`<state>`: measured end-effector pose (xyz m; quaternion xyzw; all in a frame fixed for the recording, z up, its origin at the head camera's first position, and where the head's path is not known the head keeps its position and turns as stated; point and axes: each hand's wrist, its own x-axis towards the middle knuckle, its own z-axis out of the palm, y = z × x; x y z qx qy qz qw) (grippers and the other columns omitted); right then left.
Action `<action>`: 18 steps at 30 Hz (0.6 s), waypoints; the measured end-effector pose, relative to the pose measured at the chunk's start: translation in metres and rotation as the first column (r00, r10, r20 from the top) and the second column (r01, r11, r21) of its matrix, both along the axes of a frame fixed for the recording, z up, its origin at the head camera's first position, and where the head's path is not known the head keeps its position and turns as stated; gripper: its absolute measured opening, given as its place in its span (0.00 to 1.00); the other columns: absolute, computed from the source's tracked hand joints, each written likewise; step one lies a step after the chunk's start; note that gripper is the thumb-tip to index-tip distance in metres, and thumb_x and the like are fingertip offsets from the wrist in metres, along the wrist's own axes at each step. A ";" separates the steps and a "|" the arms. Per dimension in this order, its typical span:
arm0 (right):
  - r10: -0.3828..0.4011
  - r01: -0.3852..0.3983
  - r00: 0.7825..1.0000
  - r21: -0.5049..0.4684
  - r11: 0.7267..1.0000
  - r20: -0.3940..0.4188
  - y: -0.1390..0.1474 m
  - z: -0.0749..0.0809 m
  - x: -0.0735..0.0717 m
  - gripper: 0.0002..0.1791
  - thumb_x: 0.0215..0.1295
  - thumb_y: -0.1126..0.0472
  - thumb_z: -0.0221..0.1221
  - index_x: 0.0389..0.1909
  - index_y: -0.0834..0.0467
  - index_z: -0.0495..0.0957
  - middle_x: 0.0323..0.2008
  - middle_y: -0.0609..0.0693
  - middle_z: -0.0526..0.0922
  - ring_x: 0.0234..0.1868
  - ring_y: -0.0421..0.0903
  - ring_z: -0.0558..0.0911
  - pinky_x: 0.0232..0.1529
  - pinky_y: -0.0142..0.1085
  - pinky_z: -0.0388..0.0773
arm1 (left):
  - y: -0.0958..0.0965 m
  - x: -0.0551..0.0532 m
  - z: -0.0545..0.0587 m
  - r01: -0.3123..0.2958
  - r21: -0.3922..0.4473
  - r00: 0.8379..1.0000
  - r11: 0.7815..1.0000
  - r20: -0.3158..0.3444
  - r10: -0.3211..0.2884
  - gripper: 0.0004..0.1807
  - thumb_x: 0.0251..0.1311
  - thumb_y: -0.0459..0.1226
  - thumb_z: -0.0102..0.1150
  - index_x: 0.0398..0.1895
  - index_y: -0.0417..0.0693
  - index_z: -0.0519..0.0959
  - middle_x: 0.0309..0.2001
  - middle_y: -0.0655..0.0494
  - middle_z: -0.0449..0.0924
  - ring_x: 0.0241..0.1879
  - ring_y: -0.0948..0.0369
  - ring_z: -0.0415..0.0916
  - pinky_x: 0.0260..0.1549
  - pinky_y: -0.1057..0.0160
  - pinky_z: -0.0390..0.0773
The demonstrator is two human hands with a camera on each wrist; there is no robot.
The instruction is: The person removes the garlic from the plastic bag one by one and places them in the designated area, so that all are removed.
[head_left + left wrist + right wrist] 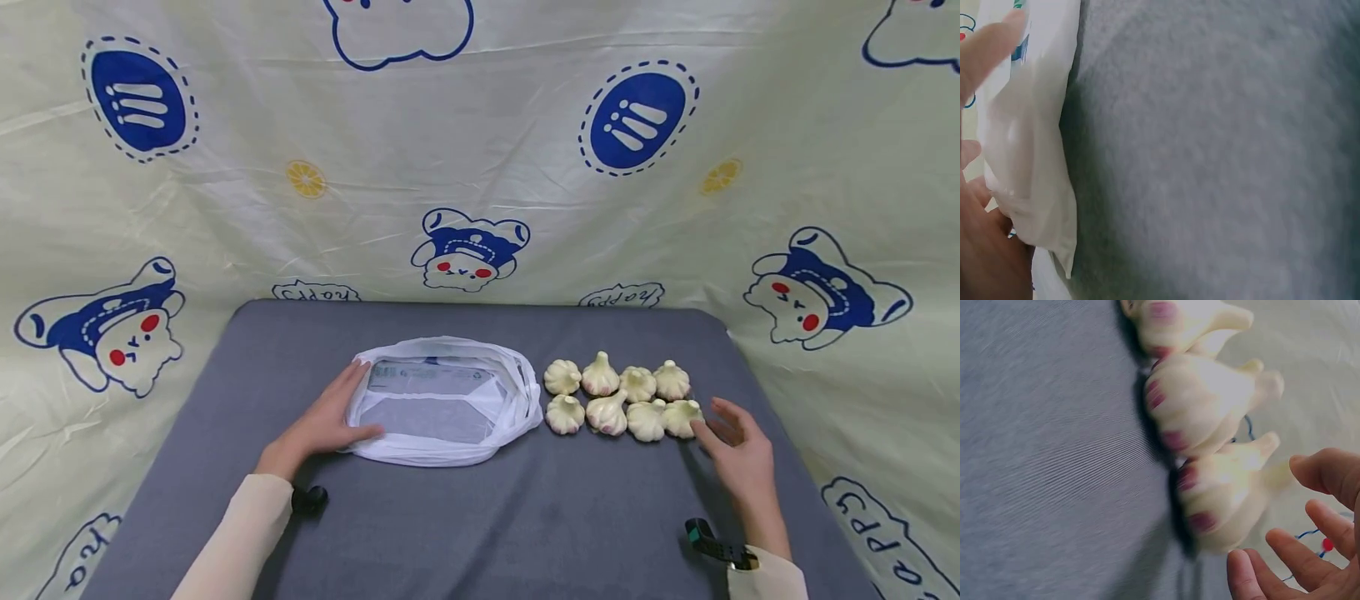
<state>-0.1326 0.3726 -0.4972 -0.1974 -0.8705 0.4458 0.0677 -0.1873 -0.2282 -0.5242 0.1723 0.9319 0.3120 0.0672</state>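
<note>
A white plastic bag (450,450) lies on the grey table with its mouth spread wide and its rim rolled into folds. At its left end is my left hand (330,417), thumb and fingers stretched apart and touching the rim. The left wrist view shows these fingers against the bag's side (1029,156). Several garlic bulbs (600,375) stand in two rows right of the bag. Beside the front row's rightmost bulb (681,418) is my right hand (738,450), fingers spread. In the right wrist view its fingertips are close around that bulb (1222,500).
The grey cloth-covered table (465,533) carries the bag and bulbs. A pale patterned curtain (480,125) hangs behind it and down both sides. Dark wrist cameras sit under both sleeves, the right one (708,542) on a strap.
</note>
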 end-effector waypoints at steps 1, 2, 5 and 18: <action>0.014 -0.014 1.000 0.007 1.000 -0.006 -0.001 0.004 -0.001 0.39 0.73 0.46 0.61 0.78 0.57 0.62 0.75 0.64 0.66 0.71 0.65 0.71 0.37 0.14 0.68 | -0.002 0.001 0.000 -0.007 0.010 1.000 1.000 -0.004 0.007 0.61 0.56 0.57 0.72 0.83 0.42 0.47 0.83 0.38 0.41 0.81 0.38 0.44 0.74 0.32 0.54; 0.029 -0.029 0.999 0.019 0.999 -0.014 -0.003 0.007 -0.001 0.39 0.73 0.46 0.61 0.78 0.58 0.62 0.75 0.64 0.66 0.71 0.66 0.70 0.38 0.15 0.68 | -0.003 0.002 0.001 -0.009 0.020 1.000 1.000 -0.011 0.009 0.61 0.57 0.57 0.71 0.83 0.42 0.47 0.83 0.38 0.42 0.81 0.37 0.44 0.74 0.31 0.54; 0.072 -0.070 0.997 0.055 0.996 -0.025 -0.007 0.015 -0.002 0.39 0.73 0.45 0.60 0.78 0.58 0.61 0.75 0.65 0.66 0.71 0.67 0.70 0.44 0.22 0.73 | -0.007 0.004 0.002 -0.015 0.030 1.000 0.999 -0.024 0.016 0.60 0.58 0.57 0.71 0.83 0.43 0.47 0.83 0.38 0.41 0.80 0.37 0.44 0.73 0.30 0.54; 0.263 -0.242 0.962 0.235 0.941 -0.065 -0.026 0.061 -0.034 0.39 0.74 0.44 0.58 0.75 0.63 0.63 0.73 0.72 0.65 0.70 0.73 0.68 0.58 0.67 0.71 | -0.032 0.008 0.011 -0.123 -0.088 0.987 0.989 -0.114 0.112 0.57 0.60 0.59 0.66 0.82 0.38 0.51 0.81 0.35 0.50 0.78 0.35 0.51 0.70 0.28 0.57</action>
